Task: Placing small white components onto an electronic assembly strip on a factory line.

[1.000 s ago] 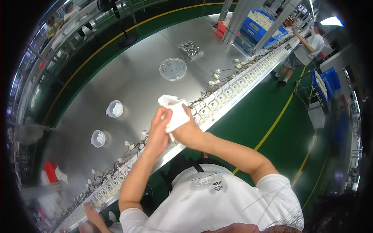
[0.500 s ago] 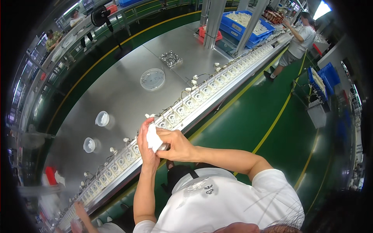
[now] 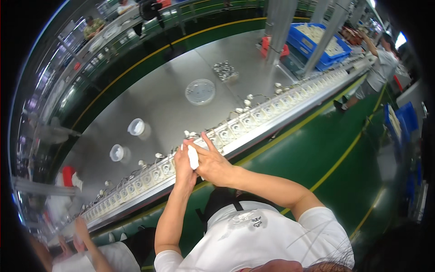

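Observation:
Close together over the near side of the conveyor line, my two hands meet around a small white piece (image 3: 193, 157), too bright and blurred to name more exactly. My left hand (image 3: 183, 167) grips it from the left, fingers upward. From the right, my right hand (image 3: 214, 167) presses its fingers and thumb against the same piece, with one finger sticking out past it. What lies between the palms is hidden. Just beyond my hands runs a row of white socket-like units (image 3: 225, 136) with round centres, cables and small white plugs along their far side.
On the metal table stand two small tubs (image 3: 136, 127) of white parts, a clear round dish (image 3: 200, 92) and a heap of small metal parts (image 3: 225, 71). A blue crate (image 3: 319, 45) lies beyond metal posts. Co-workers stand along the line at lower left and upper right (image 3: 378, 68).
The view has shifted, so the scene sits further right. My right hand has gone from a pinch beside the white piece to lying against it, one finger extended. A co-worker's arms show more at lower left.

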`<action>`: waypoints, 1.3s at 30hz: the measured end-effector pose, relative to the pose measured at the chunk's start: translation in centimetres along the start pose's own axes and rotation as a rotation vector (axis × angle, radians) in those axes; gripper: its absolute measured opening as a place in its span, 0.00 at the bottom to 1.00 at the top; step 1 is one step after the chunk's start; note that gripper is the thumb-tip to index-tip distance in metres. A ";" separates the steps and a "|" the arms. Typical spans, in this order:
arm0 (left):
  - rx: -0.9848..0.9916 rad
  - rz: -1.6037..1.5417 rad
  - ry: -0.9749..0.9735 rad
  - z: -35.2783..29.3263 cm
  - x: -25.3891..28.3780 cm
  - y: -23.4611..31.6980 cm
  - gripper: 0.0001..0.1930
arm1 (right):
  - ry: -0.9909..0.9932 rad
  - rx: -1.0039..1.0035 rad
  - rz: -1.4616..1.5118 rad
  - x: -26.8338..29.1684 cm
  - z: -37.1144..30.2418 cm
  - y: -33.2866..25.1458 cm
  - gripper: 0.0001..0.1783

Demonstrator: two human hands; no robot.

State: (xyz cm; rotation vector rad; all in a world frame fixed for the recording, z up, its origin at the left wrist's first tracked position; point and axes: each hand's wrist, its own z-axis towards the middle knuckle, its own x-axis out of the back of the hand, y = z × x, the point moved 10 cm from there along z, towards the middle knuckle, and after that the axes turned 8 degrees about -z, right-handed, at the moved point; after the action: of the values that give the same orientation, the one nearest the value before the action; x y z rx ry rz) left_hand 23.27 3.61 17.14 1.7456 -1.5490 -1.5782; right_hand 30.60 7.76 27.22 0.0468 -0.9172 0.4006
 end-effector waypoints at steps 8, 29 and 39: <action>-0.174 0.357 -0.028 8.7 0.6 3.1 0.16 | -0.004 -0.159 0.553 -4.1 3.8 7.9 0.13; -0.483 1.928 0.195 35.6 6.1 2.1 0.33 | -0.213 -1.034 -0.083 -23.1 -1.2 45.8 0.11; -0.305 1.307 -0.037 37.0 1.9 -3.1 0.15 | -0.357 -0.957 -0.273 -23.8 0.6 46.0 0.11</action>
State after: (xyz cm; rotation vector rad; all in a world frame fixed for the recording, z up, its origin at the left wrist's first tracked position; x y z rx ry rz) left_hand -7.11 18.01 1.27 0.2800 -1.7122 -1.0043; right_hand 0.89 42.67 3.07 -0.6443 -1.3577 -0.3382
